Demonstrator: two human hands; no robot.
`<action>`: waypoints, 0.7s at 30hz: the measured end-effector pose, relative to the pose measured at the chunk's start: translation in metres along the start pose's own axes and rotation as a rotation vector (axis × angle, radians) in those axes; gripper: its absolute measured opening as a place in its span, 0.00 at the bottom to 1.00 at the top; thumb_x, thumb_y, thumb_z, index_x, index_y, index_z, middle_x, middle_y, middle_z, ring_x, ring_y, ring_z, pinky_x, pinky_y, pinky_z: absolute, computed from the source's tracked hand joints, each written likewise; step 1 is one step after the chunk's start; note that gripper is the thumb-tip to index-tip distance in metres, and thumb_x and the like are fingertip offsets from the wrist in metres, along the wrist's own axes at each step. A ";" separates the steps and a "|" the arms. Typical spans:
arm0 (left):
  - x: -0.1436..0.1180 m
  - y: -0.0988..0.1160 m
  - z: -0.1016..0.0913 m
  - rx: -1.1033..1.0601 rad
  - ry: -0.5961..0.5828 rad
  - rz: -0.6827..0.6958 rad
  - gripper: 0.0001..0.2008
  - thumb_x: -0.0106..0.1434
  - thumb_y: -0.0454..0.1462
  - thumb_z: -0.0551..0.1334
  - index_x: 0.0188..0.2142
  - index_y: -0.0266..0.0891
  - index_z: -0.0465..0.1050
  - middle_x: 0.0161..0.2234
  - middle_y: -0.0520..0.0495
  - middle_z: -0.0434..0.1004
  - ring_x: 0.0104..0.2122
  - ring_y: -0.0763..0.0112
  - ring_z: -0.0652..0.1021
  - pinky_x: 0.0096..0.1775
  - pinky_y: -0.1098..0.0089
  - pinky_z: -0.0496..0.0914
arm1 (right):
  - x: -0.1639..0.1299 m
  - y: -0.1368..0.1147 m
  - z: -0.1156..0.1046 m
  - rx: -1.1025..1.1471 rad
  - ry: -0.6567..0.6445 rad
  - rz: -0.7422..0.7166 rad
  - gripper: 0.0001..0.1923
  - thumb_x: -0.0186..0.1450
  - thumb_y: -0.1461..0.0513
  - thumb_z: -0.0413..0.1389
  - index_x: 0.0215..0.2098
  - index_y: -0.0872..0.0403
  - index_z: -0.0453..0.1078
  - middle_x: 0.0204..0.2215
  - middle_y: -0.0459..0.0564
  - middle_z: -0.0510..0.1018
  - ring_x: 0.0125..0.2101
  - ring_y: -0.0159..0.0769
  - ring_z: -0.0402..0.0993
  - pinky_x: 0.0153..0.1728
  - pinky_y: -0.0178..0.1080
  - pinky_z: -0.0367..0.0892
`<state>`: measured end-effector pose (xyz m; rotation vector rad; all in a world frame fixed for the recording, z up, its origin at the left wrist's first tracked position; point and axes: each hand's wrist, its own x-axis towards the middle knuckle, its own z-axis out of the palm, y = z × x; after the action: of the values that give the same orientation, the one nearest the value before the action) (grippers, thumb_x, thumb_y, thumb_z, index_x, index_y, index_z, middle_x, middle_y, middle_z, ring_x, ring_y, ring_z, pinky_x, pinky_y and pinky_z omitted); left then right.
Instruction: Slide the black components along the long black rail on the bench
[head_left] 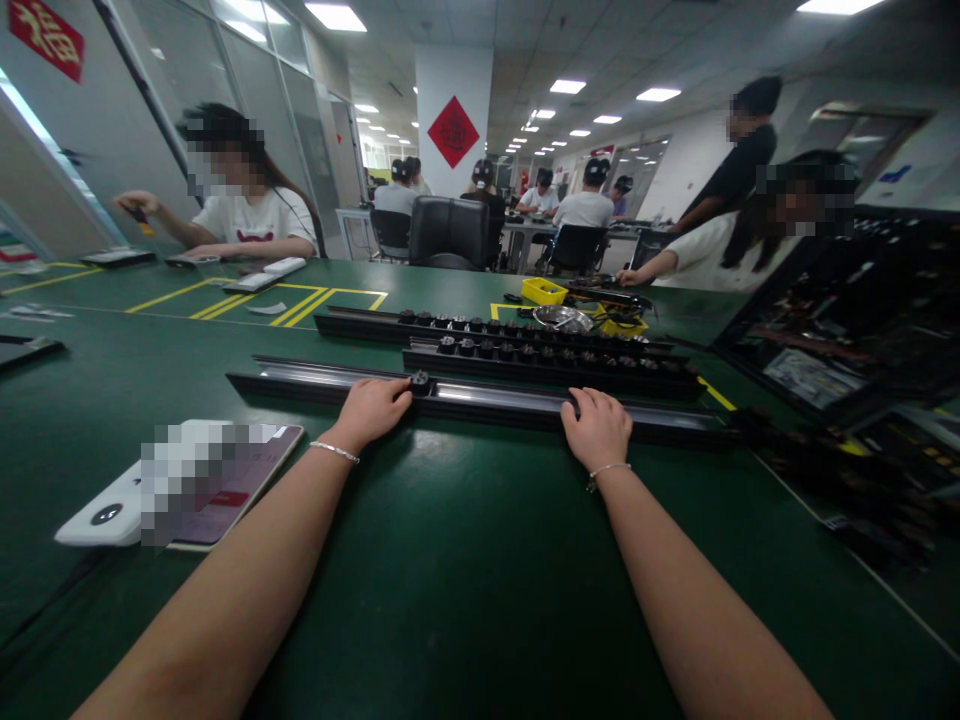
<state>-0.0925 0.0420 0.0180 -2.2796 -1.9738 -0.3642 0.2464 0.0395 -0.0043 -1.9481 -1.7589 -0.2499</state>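
A long black rail (495, 397) lies across the green table (465, 580) in front of me. My left hand (373, 408) rests on its near edge, fingers curled beside a small black knob (420, 381) seated on the rail. My right hand (598, 426) grips the rail further right, fingers folded over its near edge. Behind it lie two more black rails (551, 365) (480, 328), each carrying a row of several black knobs.
A white phone (180, 482) lies at my left. A yellow tray (544, 291) and a metal bowl (562, 318) sit beyond the rails. Dark racks (847, 340) fill the right side. Other people sit across the table and farther back.
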 end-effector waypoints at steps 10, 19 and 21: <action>0.001 0.003 0.000 -0.007 -0.013 0.018 0.22 0.63 0.44 0.46 0.51 0.44 0.71 0.49 0.48 0.76 0.49 0.64 0.74 0.53 0.64 0.61 | 0.000 0.001 0.001 0.025 0.005 0.001 0.22 0.64 0.55 0.43 0.52 0.51 0.69 0.53 0.53 0.70 0.53 0.46 0.58 0.51 0.48 0.52; 0.000 0.005 0.001 -0.007 -0.020 0.037 0.22 0.64 0.44 0.46 0.51 0.44 0.69 0.50 0.48 0.75 0.50 0.65 0.73 0.54 0.62 0.60 | 0.001 0.001 0.002 -0.005 0.000 0.002 0.22 0.65 0.55 0.43 0.52 0.51 0.69 0.53 0.52 0.70 0.53 0.45 0.58 0.52 0.48 0.53; 0.000 0.006 0.001 -0.006 -0.017 0.046 0.22 0.64 0.44 0.46 0.52 0.44 0.69 0.50 0.47 0.75 0.50 0.64 0.73 0.54 0.61 0.60 | 0.001 0.001 0.001 0.006 0.003 0.000 0.22 0.65 0.55 0.44 0.52 0.51 0.69 0.53 0.52 0.70 0.53 0.46 0.58 0.51 0.49 0.53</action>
<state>-0.0862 0.0409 0.0170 -2.3351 -1.9269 -0.3479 0.2473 0.0406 -0.0053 -1.9424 -1.7563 -0.2470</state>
